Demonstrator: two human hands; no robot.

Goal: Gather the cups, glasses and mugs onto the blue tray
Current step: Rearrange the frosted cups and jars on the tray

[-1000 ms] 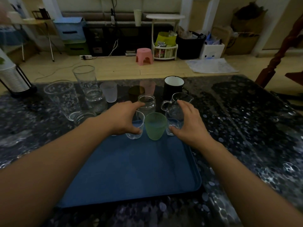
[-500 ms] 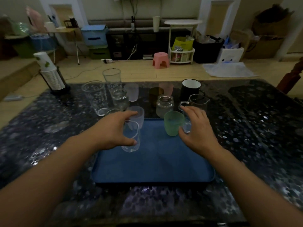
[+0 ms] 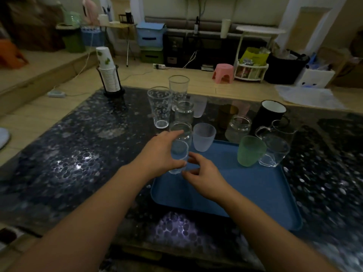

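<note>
small clear glass (image 3: 178,157) stands upright in your left hand (image 3: 160,153), fingers curled round it; your right hand (image 3: 203,176), loosely open and empty, sits just right.

The left hand (image 3: 161,154) covers the near-left side of the small clear glass (image 3: 179,158) it's gripping, so where the glass base meets the blue tray (image 3: 255,185) is anyone's guess. The right hand (image 3: 204,177) sits just right of that grip; fingers curled, can't tell if they touch the glass. Behind the grip, the clear jars (image 3: 183,112) overlap into a blurry mess. Both forearms get cut off by the bottom edge.
</note>
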